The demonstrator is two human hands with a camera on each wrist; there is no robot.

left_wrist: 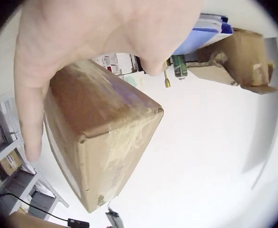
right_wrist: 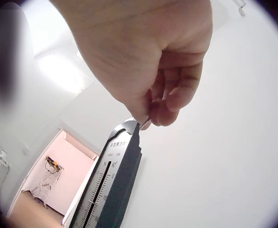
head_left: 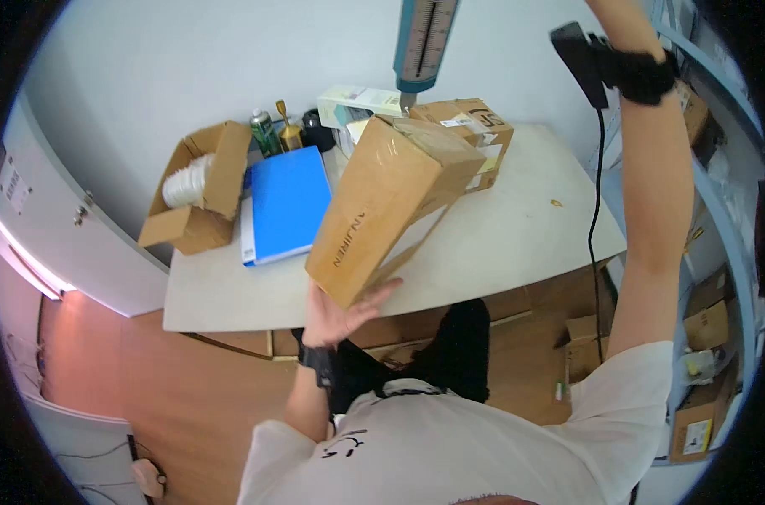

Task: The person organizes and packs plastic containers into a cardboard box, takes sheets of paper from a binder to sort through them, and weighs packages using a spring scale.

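A teal spring scale (head_left: 426,42) hangs from my right hand (right_wrist: 148,57), whose thumb and fingers pinch the small ring at its top. In the head view that hand lies beyond the upper edge. Below the scale, a tilted cardboard box (head_left: 382,202) printed "ANJIREN" has its upper end at the scale's lower tip. Clear tape covers the edges of the box. My left hand (head_left: 338,318) is at the box's lower end, palm up with fingers spread. In the left wrist view its thumb and fingers (left_wrist: 30,118) extend straight along the box.
On the white table (head_left: 525,227) lie a blue folder (head_left: 288,202), an opened carton (head_left: 210,227) with a white spool (head_left: 189,181), and a second cardboard box (head_left: 483,135). A green can (head_left: 264,133) stands behind. Shelves (head_left: 732,244) rise at right; a black cable (head_left: 597,227) dangles from the right wrist.
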